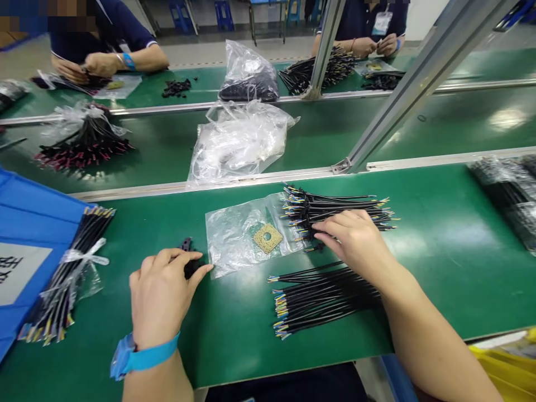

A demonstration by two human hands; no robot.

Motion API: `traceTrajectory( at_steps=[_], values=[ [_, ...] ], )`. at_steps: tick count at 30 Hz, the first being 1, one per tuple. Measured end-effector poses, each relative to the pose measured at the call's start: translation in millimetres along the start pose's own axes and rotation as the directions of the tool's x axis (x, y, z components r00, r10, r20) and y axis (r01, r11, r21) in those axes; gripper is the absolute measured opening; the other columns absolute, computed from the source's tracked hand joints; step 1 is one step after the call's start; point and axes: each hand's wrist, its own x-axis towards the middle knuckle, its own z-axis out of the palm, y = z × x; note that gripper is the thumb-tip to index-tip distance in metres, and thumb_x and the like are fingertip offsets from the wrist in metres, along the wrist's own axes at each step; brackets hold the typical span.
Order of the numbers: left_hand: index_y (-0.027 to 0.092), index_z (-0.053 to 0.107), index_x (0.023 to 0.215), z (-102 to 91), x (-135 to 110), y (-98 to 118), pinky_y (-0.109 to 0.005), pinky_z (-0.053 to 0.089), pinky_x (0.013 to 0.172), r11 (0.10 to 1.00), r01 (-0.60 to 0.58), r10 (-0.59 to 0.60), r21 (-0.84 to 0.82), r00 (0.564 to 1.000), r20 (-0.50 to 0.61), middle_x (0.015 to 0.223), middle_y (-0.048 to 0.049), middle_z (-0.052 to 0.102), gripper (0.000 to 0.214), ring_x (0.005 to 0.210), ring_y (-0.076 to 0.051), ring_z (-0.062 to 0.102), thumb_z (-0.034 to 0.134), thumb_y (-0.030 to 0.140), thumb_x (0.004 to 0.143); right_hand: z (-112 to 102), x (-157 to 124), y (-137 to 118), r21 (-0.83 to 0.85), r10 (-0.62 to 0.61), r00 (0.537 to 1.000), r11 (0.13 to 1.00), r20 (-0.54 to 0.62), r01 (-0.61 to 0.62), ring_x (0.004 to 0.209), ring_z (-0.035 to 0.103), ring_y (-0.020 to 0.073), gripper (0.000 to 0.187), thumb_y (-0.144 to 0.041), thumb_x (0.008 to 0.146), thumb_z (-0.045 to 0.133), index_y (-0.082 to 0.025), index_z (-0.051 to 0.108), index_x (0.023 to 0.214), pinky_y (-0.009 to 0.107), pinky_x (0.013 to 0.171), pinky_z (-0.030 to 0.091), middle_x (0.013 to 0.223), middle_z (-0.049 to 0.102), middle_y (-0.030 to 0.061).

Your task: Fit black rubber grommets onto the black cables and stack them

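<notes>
My left hand [158,290], with a blue band on the wrist, is over a few small black plastic parts [187,244]. Its thumb and fingertips close around some of them. My right hand [354,240] reaches to a pile of black cables [335,209] with black fittings near their bared, coloured wire ends. Thumb and forefinger pinch one cable near its fitting; the palm hides most of its length. Closer to me lies a row of black cables [318,298] without visible fittings. Between my hands, a yellow sponge [267,238] with a central hole rests on a clear plastic bag [228,237].
A blue bin [37,206] and a tied cable bundle [71,273] stand at left. Wrapped cables [508,201] lie at right. Metal frame bars [414,95] cross beyond the table, near crumpled plastic bags [243,142]. Two people work opposite.
</notes>
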Motion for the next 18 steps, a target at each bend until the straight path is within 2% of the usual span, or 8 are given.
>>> traceTrajectory(
  at_steps=[2,4,6,8,11,13,16,18],
  values=[
    [0.023,0.080,0.096,2.7,-3,-3,-0.043,0.036,0.069,0.997,-0.072,0.072,0.032,0.997,-0.005,0.105,-0.0134,0.071,0.022,0.094,-0.038,0.058,0.063,0.037,0.092,-5,0,-10,0.140,-0.018,0.994,0.990,0.110,0.003,0.080,0.064,0.0158,0.006,-0.024,0.096,0.070,-0.020,0.075,0.095,0.032,0.079,0.036,0.086,0.074,0.0006],
    [0.022,0.079,0.092,5.9,-3,-6,-0.042,0.035,0.066,0.993,-0.112,0.113,0.039,0.993,-0.029,0.101,-0.0135,0.072,0.023,0.090,-0.037,0.058,0.058,0.032,0.094,-8,0,-21,0.273,-0.067,0.959,0.962,0.276,-0.011,0.079,0.065,0.0141,0.003,-0.023,0.093,0.074,-0.021,0.075,0.091,0.030,0.079,0.038,0.085,0.073,-0.0012],
    [0.021,0.077,0.092,7.3,-2,-6,-0.043,0.038,0.066,0.991,-0.136,0.136,0.010,0.988,-0.074,0.097,-0.0137,0.073,0.028,0.087,-0.035,0.059,0.052,0.032,0.098,-5,0,-30,0.310,-0.099,0.904,0.950,0.416,-0.038,0.079,0.066,0.0141,0.002,-0.023,0.091,0.076,-0.021,0.075,0.092,0.030,0.080,0.041,0.086,0.073,-0.0013],
    [0.020,0.074,0.093,5.9,-1,-2,-0.043,0.043,0.069,0.991,-0.120,0.111,-0.064,0.985,-0.132,0.094,-0.0124,0.073,0.030,0.084,-0.032,0.062,0.049,0.035,0.101,1,1,-36,0.291,-0.111,0.861,0.956,0.497,-0.044,0.081,0.066,0.0157,0.004,-0.023,0.090,0.077,-0.021,0.076,0.093,0.031,0.081,0.042,0.086,0.072,0.0000],
    [0.022,0.074,0.100,2.4,2,9,-0.038,0.049,0.071,0.960,-0.075,0.020,-0.271,0.980,-0.200,0.098,-0.0079,0.074,0.029,0.077,-0.024,0.065,0.052,0.040,0.101,10,2,-42,0.266,-0.120,0.831,0.963,0.543,-0.035,0.084,0.067,0.0179,0.006,-0.024,0.090,0.077,-0.020,0.077,0.094,0.032,0.081,0.044,0.087,0.072,0.0019],
    [0.024,0.076,0.105,2.8,4,20,-0.033,0.052,0.071,0.892,-0.098,0.009,-0.441,0.980,-0.200,0.102,-0.0055,0.074,0.027,0.078,-0.020,0.067,0.056,0.042,0.099,13,3,-45,0.258,-0.121,0.828,0.966,0.547,-0.029,0.085,0.067,0.0184,0.006,-0.023,0.090,0.076,-0.019,0.076,0.093,0.032,0.080,0.046,0.088,0.072,0.0027],
    [0.025,0.079,0.103,10.3,6,35,-0.031,0.056,0.078,0.759,-0.165,0.114,-0.630,0.986,-0.121,0.101,-0.0047,0.076,0.028,0.088,-0.020,0.071,0.058,0.043,0.098,14,4,-49,0.242,-0.102,0.850,0.970,0.517,-0.031,0.083,0.066,0.0178,0.002,-0.018,0.090,0.072,-0.016,0.072,0.089,0.031,0.079,0.048,0.088,0.071,0.0033],
    [0.024,0.079,0.103,18.1,7,42,-0.031,0.057,0.082,0.723,-0.182,0.196,-0.666,0.979,-0.055,0.100,-0.0058,0.076,0.029,0.092,-0.021,0.072,0.057,0.042,0.099,13,3,-51,0.227,-0.084,0.868,0.973,0.490,-0.034,0.083,0.066,0.0178,0.003,-0.016,0.088,0.073,-0.016,0.070,0.090,0.031,0.077,0.049,0.089,0.071,0.0034]
  ],
)
